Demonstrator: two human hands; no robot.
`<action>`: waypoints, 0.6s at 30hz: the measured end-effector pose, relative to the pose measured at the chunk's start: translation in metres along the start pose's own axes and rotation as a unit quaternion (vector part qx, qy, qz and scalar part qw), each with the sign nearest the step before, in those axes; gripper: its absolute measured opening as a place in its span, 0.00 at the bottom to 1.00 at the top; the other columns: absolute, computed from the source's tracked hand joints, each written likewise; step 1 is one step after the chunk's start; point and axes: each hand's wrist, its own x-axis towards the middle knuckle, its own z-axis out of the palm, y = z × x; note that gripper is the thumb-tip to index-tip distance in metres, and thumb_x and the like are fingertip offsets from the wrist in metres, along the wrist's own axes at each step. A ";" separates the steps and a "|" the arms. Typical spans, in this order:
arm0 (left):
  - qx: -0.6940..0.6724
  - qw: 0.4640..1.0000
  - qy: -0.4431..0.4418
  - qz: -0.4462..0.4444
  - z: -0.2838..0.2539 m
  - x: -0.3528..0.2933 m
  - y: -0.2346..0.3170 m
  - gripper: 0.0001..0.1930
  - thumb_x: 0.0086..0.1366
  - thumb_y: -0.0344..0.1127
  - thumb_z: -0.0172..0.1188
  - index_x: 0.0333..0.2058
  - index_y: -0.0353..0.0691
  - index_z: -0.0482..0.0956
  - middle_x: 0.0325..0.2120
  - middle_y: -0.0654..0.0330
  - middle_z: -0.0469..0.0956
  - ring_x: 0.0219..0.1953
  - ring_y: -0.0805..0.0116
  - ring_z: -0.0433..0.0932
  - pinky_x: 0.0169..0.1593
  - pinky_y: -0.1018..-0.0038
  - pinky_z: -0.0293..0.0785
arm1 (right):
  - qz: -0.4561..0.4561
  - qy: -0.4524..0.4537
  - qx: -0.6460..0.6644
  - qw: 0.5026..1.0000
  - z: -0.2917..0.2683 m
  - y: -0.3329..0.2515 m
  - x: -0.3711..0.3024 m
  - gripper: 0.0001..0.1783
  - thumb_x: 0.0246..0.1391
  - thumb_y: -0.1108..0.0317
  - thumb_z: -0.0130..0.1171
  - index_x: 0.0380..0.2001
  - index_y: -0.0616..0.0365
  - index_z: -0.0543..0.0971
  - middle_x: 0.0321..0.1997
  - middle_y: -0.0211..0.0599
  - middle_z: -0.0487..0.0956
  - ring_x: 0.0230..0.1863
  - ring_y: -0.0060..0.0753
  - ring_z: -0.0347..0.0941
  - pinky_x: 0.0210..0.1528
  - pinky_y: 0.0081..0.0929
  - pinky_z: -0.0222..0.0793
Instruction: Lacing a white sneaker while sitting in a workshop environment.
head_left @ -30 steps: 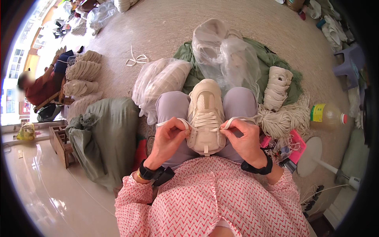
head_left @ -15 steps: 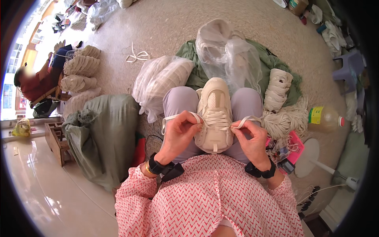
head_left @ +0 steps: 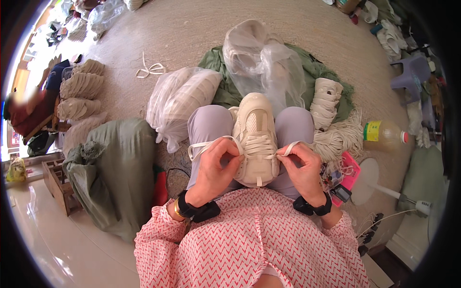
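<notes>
A cream sneaker upper (head_left: 257,126) rests between my knees, its toe pointing away from me. A white shoelace (head_left: 260,145) crosses its front in several rows. At the shoe's left edge, my left hand (head_left: 217,161) pinches one side of the lace, and a loop of it trails over the left knee. On the other edge my right hand (head_left: 303,165) pinches the opposite side, thumb and finger together, with a small loop standing above. Whether the shoe has a sole is hidden.
Bagged shoe uppers (head_left: 185,98) and a clear plastic bag (head_left: 264,62) lie ahead on green cloth. To the right are stacked uppers (head_left: 326,103), a bundle of laces (head_left: 343,137), a pink basket (head_left: 351,173) and a bottle (head_left: 384,136). A green sack (head_left: 120,173) stands left; a person sits beyond.
The whole view has shifted slightly, so surroundings sit further left. Both hands keep their pinch on the lace at the shoe's edges, with little visible movement.
</notes>
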 end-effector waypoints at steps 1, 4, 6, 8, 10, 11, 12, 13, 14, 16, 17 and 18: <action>-0.002 1.000 -0.004 -0.003 0.000 0.000 -0.001 0.08 0.59 0.18 0.66 0.33 0.34 0.77 0.34 0.60 0.78 0.34 0.69 0.76 0.38 0.73 0.74 | 0.026 0.007 0.026 0.999 0.003 0.001 -0.001 0.04 0.57 0.83 0.67 0.35 0.66 0.83 0.38 0.34 0.84 0.39 0.21 0.81 0.44 0.20 0.78; -0.004 1.000 -0.013 0.010 0.000 0.001 -0.003 0.08 0.59 0.18 0.67 0.33 0.34 0.76 0.34 0.59 0.77 0.34 0.69 0.76 0.38 0.74 0.73 | 0.052 0.020 0.073 0.996 0.008 0.004 -0.002 0.06 0.53 0.82 0.69 0.32 0.64 0.82 0.34 0.35 0.86 0.34 0.25 0.82 0.40 0.24 0.78; -0.008 1.000 -0.020 0.010 0.000 0.001 -0.004 0.08 0.59 0.18 0.67 0.33 0.34 0.76 0.34 0.59 0.77 0.34 0.69 0.76 0.38 0.74 0.73 | 0.060 0.017 0.067 0.996 0.008 0.003 -0.002 0.07 0.53 0.82 0.70 0.32 0.64 0.81 0.33 0.34 0.86 0.34 0.24 0.82 0.40 0.24 0.78; -0.012 1.000 -0.025 0.011 -0.001 0.001 -0.005 0.08 0.60 0.18 0.67 0.33 0.33 0.76 0.34 0.59 0.77 0.34 0.69 0.76 0.37 0.74 0.73 | 0.067 0.013 0.063 0.996 0.009 0.003 -0.003 0.08 0.52 0.81 0.71 0.32 0.64 0.80 0.32 0.34 0.85 0.33 0.22 0.81 0.40 0.23 0.78; 0.002 0.999 -0.032 0.017 -0.001 0.003 -0.005 0.08 0.60 0.18 0.67 0.33 0.34 0.75 0.33 0.60 0.76 0.33 0.69 0.76 0.37 0.74 0.73 | 0.123 0.039 0.052 0.990 0.009 0.004 -0.006 0.11 0.52 0.79 0.73 0.32 0.64 0.78 0.29 0.32 0.83 0.31 0.21 0.80 0.39 0.23 0.78; -0.001 0.999 -0.035 0.018 0.000 0.003 -0.005 0.08 0.60 0.18 0.67 0.33 0.34 0.75 0.33 0.60 0.76 0.33 0.69 0.76 0.37 0.74 0.73 | 0.124 0.042 0.049 0.990 0.007 0.001 -0.008 0.11 0.52 0.79 0.73 0.32 0.64 0.78 0.29 0.32 0.83 0.31 0.21 0.80 0.39 0.23 0.78; -0.003 0.999 -0.025 0.023 0.001 0.003 -0.005 0.09 0.60 0.19 0.67 0.33 0.33 0.75 0.32 0.59 0.74 0.31 0.69 0.75 0.35 0.73 0.72 | 0.123 0.039 0.019 0.991 0.005 -0.002 -0.010 0.12 0.51 0.78 0.74 0.33 0.63 0.77 0.28 0.32 0.82 0.31 0.23 0.80 0.39 0.24 0.78; -0.005 0.999 -0.016 0.029 0.002 0.003 -0.005 0.09 0.60 0.19 0.67 0.33 0.33 0.74 0.30 0.59 0.73 0.28 0.68 0.74 0.33 0.72 0.71 | 0.123 0.037 -0.011 0.992 0.004 -0.005 -0.011 0.14 0.50 0.77 0.75 0.34 0.63 0.77 0.27 0.32 0.81 0.31 0.24 0.80 0.39 0.24 0.78; -0.006 0.999 -0.018 0.030 0.002 0.003 -0.006 0.09 0.60 0.19 0.67 0.33 0.33 0.74 0.30 0.59 0.73 0.28 0.68 0.74 0.33 0.72 0.71 | 0.123 0.039 -0.012 0.992 0.004 -0.008 -0.013 0.14 0.50 0.77 0.75 0.34 0.63 0.77 0.27 0.32 0.81 0.31 0.24 0.80 0.39 0.24 0.78; -0.020 0.999 -0.010 0.032 0.003 0.002 -0.008 0.09 0.60 0.19 0.67 0.33 0.33 0.74 0.30 0.59 0.73 0.28 0.68 0.74 0.32 0.73 0.71 | 0.023 0.043 -0.111 0.993 0.002 -0.014 -0.018 0.16 0.49 0.73 0.77 0.35 0.62 0.77 0.32 0.36 0.81 0.33 0.30 0.81 0.39 0.27 0.79; -0.021 0.999 -0.012 0.033 0.004 0.003 -0.009 0.09 0.60 0.19 0.67 0.33 0.33 0.74 0.30 0.59 0.73 0.28 0.68 0.74 0.32 0.73 0.71 | 0.024 0.045 -0.112 0.992 0.002 -0.017 -0.018 0.16 0.49 0.73 0.77 0.35 0.62 0.77 0.32 0.36 0.81 0.33 0.30 0.81 0.39 0.27 0.79; -0.026 0.999 -0.012 0.032 0.004 0.003 -0.010 0.09 0.60 0.19 0.67 0.33 0.33 0.74 0.30 0.59 0.73 0.28 0.68 0.75 0.32 0.73 0.71 | 0.004 0.029 -0.120 0.992 0.003 -0.022 -0.018 0.17 0.49 0.71 0.77 0.36 0.62 0.78 0.36 0.39 0.81 0.35 0.34 0.81 0.40 0.30 0.79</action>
